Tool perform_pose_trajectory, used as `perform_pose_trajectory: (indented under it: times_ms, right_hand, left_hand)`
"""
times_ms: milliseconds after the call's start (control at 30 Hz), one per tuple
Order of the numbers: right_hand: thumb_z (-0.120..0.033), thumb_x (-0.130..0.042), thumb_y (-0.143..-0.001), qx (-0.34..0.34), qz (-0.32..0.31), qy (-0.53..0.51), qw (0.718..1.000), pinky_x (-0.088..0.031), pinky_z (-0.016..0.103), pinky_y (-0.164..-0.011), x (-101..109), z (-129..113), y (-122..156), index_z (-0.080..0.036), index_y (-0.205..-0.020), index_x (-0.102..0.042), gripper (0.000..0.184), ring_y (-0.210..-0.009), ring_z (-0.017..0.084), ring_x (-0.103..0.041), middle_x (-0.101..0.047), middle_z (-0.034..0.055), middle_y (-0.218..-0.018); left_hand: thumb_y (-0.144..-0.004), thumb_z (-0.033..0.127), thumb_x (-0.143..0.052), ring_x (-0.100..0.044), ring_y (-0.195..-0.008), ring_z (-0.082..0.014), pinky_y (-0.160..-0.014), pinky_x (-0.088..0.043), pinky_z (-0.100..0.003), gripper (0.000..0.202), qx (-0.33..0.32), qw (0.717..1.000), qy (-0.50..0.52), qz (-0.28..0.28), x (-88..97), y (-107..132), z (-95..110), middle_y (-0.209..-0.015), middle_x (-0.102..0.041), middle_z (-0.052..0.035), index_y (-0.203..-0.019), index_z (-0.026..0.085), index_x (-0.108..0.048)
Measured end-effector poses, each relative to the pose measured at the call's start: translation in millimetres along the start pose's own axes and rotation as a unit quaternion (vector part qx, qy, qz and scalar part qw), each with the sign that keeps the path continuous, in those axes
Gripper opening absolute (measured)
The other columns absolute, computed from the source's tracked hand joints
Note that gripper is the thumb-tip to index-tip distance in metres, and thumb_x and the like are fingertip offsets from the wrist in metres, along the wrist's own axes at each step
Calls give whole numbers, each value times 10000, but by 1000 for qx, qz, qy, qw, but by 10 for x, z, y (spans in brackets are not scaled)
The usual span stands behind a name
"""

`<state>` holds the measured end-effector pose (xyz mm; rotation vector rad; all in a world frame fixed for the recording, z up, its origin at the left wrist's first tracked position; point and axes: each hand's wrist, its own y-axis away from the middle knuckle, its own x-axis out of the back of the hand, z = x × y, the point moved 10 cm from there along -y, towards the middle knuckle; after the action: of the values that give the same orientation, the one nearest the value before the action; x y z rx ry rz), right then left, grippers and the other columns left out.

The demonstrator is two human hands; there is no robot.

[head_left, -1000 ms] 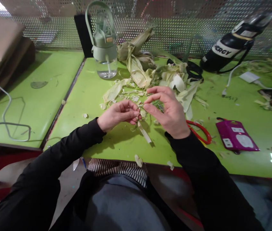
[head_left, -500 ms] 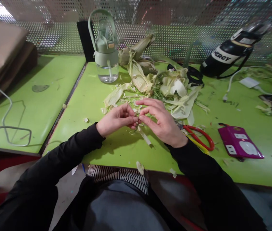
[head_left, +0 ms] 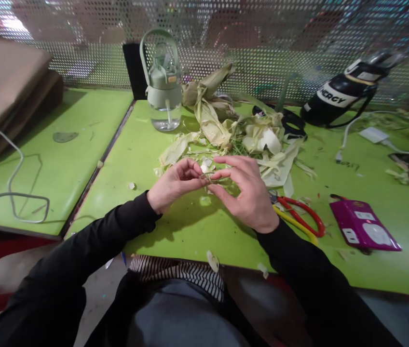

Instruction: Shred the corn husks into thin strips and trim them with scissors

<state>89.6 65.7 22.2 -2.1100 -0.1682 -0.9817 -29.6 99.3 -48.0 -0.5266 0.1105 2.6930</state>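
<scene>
Above the green table, my left hand (head_left: 175, 187) pinches a thin greenish strip (head_left: 209, 176) between thumb and fingertips. Facing it, my right hand (head_left: 246, 195) has its thumb and index finger closed on the same strip, its other fingers stretched out loosely. A small white piece (head_left: 205, 167) shows just behind the left fingertips; whether it is joined to the strip I cannot tell. Dry pale corn husks (head_left: 213, 126) lie heaped beyond my hands, with shreds scattered around. Red-and-yellow-handled pliers (head_left: 304, 212) rest by my right wrist, their jaws mostly hidden.
Behind the husks stand a clear water bottle (head_left: 165, 108) and a black bottle (head_left: 338, 96), the latter looking tilted. A purple power socket (head_left: 365, 225) and a white cable (head_left: 345, 140) are at right. Brown cardboard (head_left: 7, 82) and a bent wire (head_left: 27, 219) lie left. A perforated screen (head_left: 262, 53) closes the back.
The pale strip that hung below my fingers is out of sight there, and a thin greenish strip now spans the fingertips. My right hand has shifted slightly right. The view has tilted a little upward.
</scene>
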Motion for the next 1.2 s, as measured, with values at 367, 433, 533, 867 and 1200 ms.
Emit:
perform_pose_trajectory:
  times_ms: [367, 433, 533, 867, 1200]
  right_hand:
    - [-310, -709, -902, -105, -33, -86, 990, -451, 578, -1068, -122, 170, 21, -239, -918, -653, 91, -1261, 304, -603, -698, 94, -1308]
    - [-344, -674, -932, -130, -34, -116, 984, -442, 581, -1072, -133, 222, 30, -241, -884, -664, 115, -1245, 291, -612, -709, 84, -1290]
    - [-391, -664, -944, -170, -29, -171, 970, -423, 576, -1092, -158, 318, 56, -238, -857, -697, 179, -1218, 271, -624, -726, 72, -1257]
    - [-453, -820, -785, -337, -93, -456, 818, -505, 370, -970, -525, 458, 221, -215, -808, -789, 241, -990, 174, -664, -740, 48, -1086]
    - [-368, -779, -831, -280, -58, -388, 876, -436, 472, -1092, -385, 404, 161, -230, -818, -728, 148, -1164, 232, -653, -709, 43, -1250]
  left_hand:
    - [-838, 144, -646, -648, -696, -78, -612, -518, -211, 136, -132, 955, -259, 59, -59, 111, 252, -839, -645, 17, -898, 189, -533]
    - [-835, 146, -642, -654, -695, -87, -598, -521, -211, 125, -147, 943, -289, 69, -67, 132, 299, -841, -655, 12, -896, 195, -544]
    - [-837, 141, -635, -656, -679, -93, -591, -535, -211, 116, -177, 926, -327, 72, -99, 157, 364, -849, -679, 1, -904, 199, -560]
    - [-910, 98, -594, -713, -714, -82, -615, -570, -170, 151, -360, 790, -492, 64, -310, 355, 529, -990, -781, -38, -1033, 174, -639]
    - [-921, 100, -599, -722, -740, -71, -621, -572, -148, 197, -330, 818, -468, 54, -280, 338, 524, -959, -777, -24, -1097, 167, -660]
